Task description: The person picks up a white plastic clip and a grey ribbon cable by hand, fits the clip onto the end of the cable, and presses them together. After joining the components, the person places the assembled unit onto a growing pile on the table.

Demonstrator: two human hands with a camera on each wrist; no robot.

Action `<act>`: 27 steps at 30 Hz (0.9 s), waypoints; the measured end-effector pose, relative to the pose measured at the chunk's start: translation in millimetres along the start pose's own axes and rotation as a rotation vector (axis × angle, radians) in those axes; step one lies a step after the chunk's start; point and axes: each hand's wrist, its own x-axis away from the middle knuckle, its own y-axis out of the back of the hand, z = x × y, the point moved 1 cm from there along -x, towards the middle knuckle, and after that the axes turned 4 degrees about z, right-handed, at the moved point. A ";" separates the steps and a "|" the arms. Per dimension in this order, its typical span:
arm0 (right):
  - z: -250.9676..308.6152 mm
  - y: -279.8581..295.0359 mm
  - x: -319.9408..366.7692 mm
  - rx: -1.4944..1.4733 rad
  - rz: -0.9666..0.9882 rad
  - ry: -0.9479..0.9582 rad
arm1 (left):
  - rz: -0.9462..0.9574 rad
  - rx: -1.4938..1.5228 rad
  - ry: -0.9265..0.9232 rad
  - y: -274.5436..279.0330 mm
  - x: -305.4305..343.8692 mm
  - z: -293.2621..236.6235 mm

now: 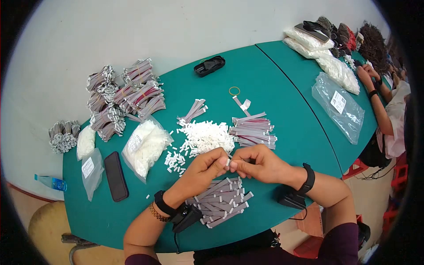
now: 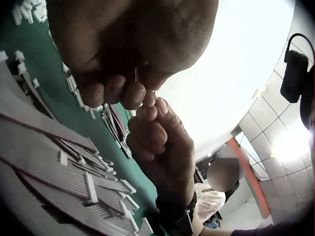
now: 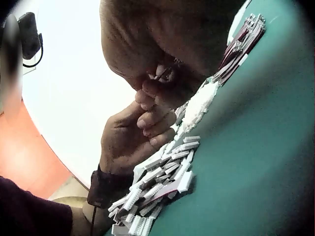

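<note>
Over the table's near half, my left hand [image 1: 204,171] and right hand [image 1: 264,164] meet fingertip to fingertip. Between them they pinch a small white connector [image 1: 228,162], mostly covered by the fingers. In the right wrist view a thin strip [image 3: 162,73] shows inside the curled right fingers; I cannot tell whether it is a cable. Just below the hands lies a loose spread of grey ribbon cables [image 1: 221,201] with white connector ends. Beyond the fingers spreads a heap of loose white connectors [image 1: 205,137]. Behind the right hand are stacked ribbon cables [image 1: 252,131].
Bundled cables [image 1: 128,95] are piled at the back left. Nearby are a bag of white parts [image 1: 145,145], a phone [image 1: 116,176] and a flat plastic bag [image 1: 92,174]. A black case [image 1: 209,66] stands at the back. Another person's arm [image 1: 380,108] rests at the far right.
</note>
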 end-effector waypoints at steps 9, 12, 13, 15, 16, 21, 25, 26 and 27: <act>1.8 -0.2 -1.6 -0.015 0.036 -0.032 | 0.013 -0.049 -0.018 2.4 0.9 -0.6; 2.3 0.6 -3.0 -0.027 0.042 -0.045 | -0.014 -0.066 -0.005 3.5 2.5 -6.7; 3.7 0.8 -2.6 -0.038 0.041 -0.055 | -0.026 -0.063 -0.009 3.4 2.6 -6.7; 4.5 0.8 -2.7 -0.054 0.047 -0.072 | -0.050 -0.056 -0.021 1.9 2.6 -6.1; 3.5 0.6 -2.8 -0.056 0.051 -0.078 | -0.048 -0.085 -0.013 2.2 3.2 -5.6; 4.5 3.4 -1.1 -0.030 0.079 -0.062 | -0.010 -0.159 0.027 4.1 3.4 -7.4; 0.3 1.7 -3.5 -0.026 0.105 0.000 | -0.010 -0.140 0.019 1.6 3.0 -11.4; 1.0 3.4 -2.6 -0.026 0.081 -0.002 | -0.023 -0.129 0.008 1.0 3.5 -12.8; 1.7 4.4 -2.8 -0.030 0.064 -0.004 | -0.037 -0.131 -0.004 3.3 3.9 -10.1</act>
